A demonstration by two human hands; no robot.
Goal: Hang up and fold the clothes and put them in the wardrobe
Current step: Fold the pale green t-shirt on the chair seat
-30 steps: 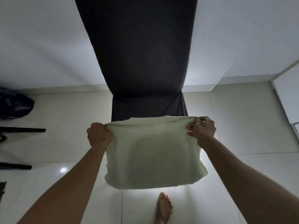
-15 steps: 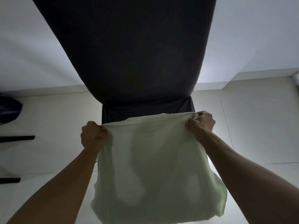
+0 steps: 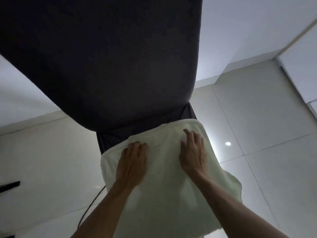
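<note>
The pale green garment [image 3: 164, 172] could slide off toward 5 o'clock, since much of it overhangs the near end of the dark covered board [image 3: 106, 62] and only flat palms pin it. Left hand [image 3: 132, 164] and right hand [image 3: 193, 155] both lie with fingers extended, pressing, grasping nothing. The cloth sits at centre frame, soft, a little rumpled, its far edge just under the fingertips, its right corner drooping over the tiled floor [image 3: 257, 152]

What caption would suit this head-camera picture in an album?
Both hands, left and right, press flat on a pale green cloth garment laid over a dark fabric-covered board.
</note>
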